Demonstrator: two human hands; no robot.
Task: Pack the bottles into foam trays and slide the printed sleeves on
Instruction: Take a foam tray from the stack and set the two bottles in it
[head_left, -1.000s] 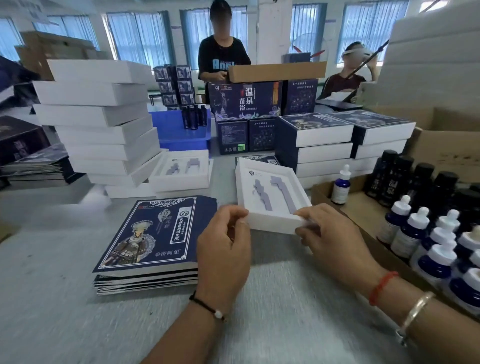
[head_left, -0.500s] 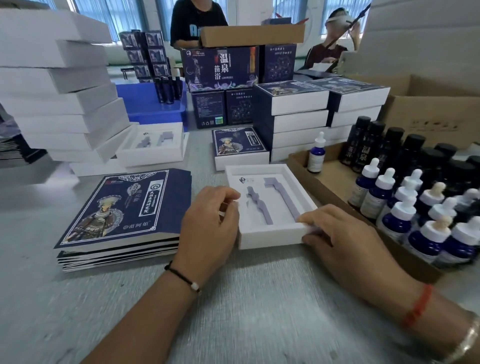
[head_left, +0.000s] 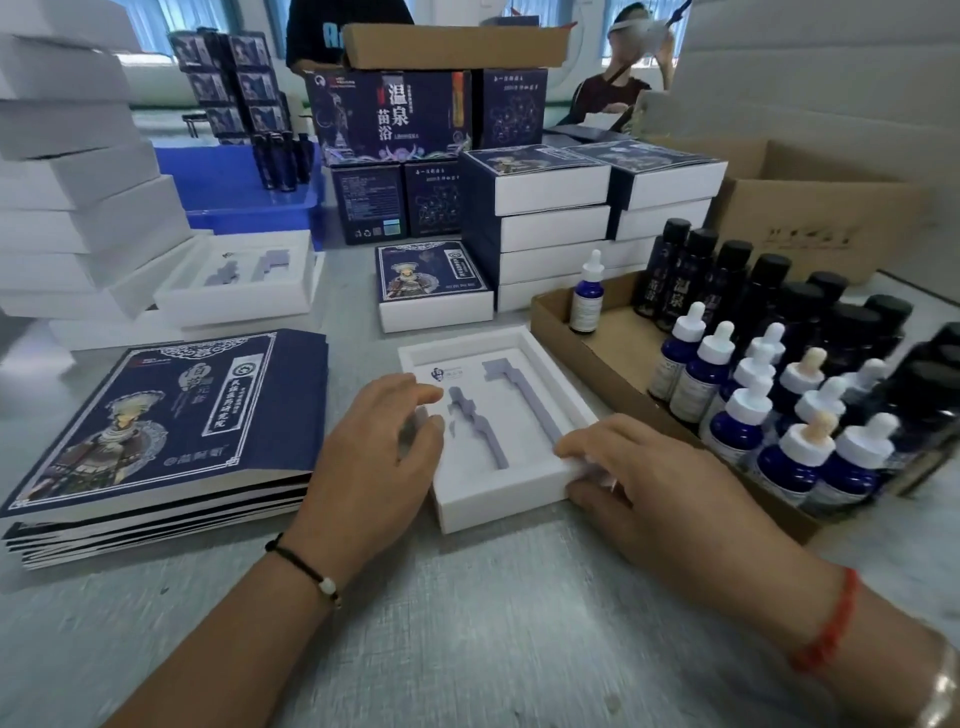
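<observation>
The white foam tray (head_left: 498, 441), matte with two grey bottle-shaped recesses, lies on the grey streaked tabletop (head_left: 467, 623). The left hand (head_left: 379, 447) curls loosely at its left edge; the right hand (head_left: 649, 478) grips its near right corner. Glossy blue dropper bottles (head_left: 748, 415) stand in a cardboard box (head_left: 597, 332) just right. The tray now sits nearer than a second ago.

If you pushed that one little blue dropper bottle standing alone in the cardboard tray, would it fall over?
Probably yes. The small blue dropper bottle with the white top is tall and narrow on a small base, so a push up high would likely tip it. It is round, so it might then roll across the brown cardboard tray. It looks like glass, so perhaps breakable.
</observation>
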